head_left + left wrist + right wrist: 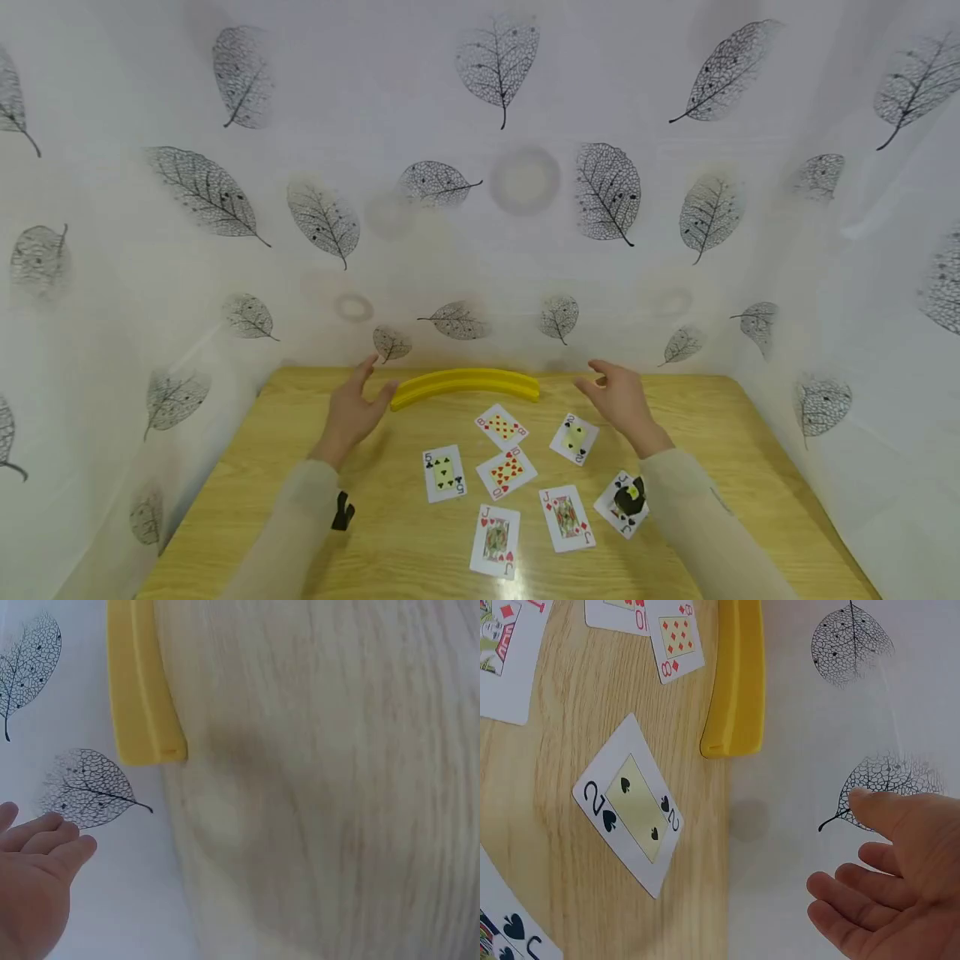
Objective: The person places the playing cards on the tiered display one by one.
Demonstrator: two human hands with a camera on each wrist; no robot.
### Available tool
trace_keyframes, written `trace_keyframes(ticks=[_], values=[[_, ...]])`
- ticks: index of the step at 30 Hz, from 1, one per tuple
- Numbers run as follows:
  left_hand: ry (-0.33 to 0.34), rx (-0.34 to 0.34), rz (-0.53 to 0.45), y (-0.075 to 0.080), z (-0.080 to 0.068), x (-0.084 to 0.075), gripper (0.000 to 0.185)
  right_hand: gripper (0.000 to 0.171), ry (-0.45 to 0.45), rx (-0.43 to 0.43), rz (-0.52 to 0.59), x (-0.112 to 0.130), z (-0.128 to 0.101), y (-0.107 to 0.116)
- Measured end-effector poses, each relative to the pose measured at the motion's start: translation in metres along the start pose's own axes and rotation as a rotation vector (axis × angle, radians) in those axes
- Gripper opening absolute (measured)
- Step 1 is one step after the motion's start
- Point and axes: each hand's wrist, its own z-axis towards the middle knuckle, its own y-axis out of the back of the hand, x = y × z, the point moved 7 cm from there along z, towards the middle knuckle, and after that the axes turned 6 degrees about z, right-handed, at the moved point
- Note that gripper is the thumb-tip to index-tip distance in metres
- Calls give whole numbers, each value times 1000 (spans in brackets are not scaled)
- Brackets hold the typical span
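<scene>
A curved yellow card holder lies at the back of the wooden table. My left hand hovers open just left of its left end, fingers straight, holding nothing. My right hand hovers open to the right of its right end, palm turned inward, also holding nothing. Several playing cards lie face up in front of the holder: an eight of diamonds, a two of spades, a five of spades, a ten of diamonds and jacks.
White sheets printed with grey leaves wall in the table at the back and both sides. The wrist cameras sit on both sleeves. The two of spades lies closest to my right hand.
</scene>
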Motion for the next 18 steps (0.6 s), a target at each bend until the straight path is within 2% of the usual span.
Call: trace_keyframes(ticks=[2, 5, 10, 14, 18], values=[[9, -40, -85, -2, -1, 4, 70, 53, -33, -11, 63, -8, -2, 0], [56, -77, -217, -8, -3, 14, 64, 49, -114, -37, 155, -22, -7, 1], [158, -121, -335, -15, -7, 31, 59, 51, -311, -36, 363, -43, -17, -4], [229, -103, -406, -21, -9, 42, 59, 53, -446, -28, 528, -55, -27, -8], [303, -66, -458, -31, -12, 52, 61, 54, -510, -28, 578, -67, -35, -13]])
